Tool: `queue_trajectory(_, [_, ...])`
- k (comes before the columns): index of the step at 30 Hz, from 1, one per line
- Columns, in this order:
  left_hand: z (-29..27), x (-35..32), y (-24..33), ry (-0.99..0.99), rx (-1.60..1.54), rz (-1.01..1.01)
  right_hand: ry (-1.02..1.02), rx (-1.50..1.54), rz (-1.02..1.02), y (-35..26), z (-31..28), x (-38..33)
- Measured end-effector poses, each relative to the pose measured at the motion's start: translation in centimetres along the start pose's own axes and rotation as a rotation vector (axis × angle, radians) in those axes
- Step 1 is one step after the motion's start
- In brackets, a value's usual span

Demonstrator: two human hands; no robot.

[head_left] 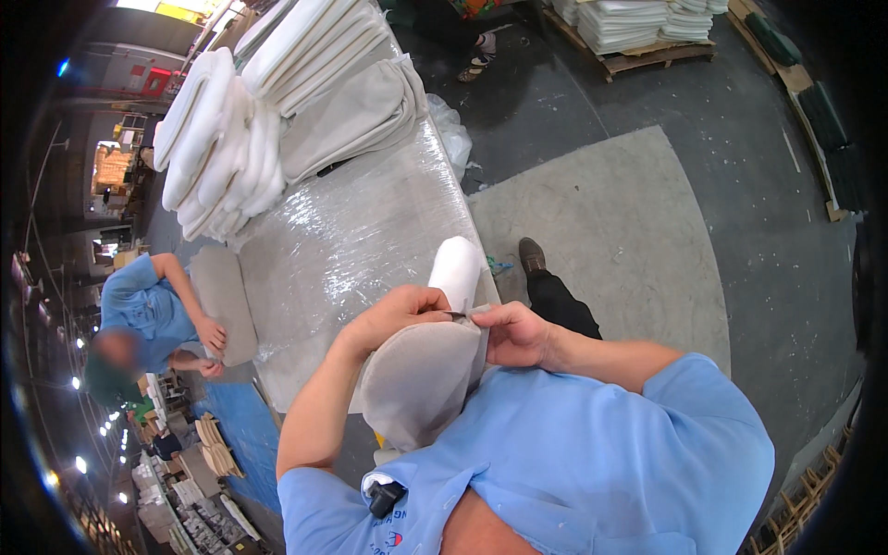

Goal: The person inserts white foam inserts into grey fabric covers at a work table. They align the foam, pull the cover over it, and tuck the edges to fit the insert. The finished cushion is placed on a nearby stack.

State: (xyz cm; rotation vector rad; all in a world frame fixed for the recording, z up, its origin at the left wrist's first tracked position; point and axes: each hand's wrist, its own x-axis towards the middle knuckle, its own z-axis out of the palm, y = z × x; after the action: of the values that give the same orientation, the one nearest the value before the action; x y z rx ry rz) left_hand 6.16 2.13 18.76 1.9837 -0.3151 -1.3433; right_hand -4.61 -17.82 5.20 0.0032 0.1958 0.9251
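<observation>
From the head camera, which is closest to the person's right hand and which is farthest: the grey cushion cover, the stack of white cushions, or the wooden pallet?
Measured from the right hand:
1. Grey cushion cover, pinched in its grip.
2. Stack of white cushions, on the wrapped table, up left.
3. Wooden pallet, on the floor, top right.

Wrapped table point(361, 231) w/ stacked cushions point(277, 102).
</observation>
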Motion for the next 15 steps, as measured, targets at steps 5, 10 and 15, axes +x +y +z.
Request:
queue_trajectory(5, [0.1,-0.3,1.2,-0.051,-0.034,-0.022,-0.079,-0.017,0.084,-0.2,-0.6,0.0])
queue_trajectory(10, [-0.1,-0.6,1.0,-0.037,-0.073,-0.068,0.115,-0.27,0.084,-0.9,1.2,-0.7])
queue_trajectory(15, [0.2,0.0,0.1,-0.051,-0.205,-0.105,0.167,-0.29,0.04,-0.6,1.1,-0.6])
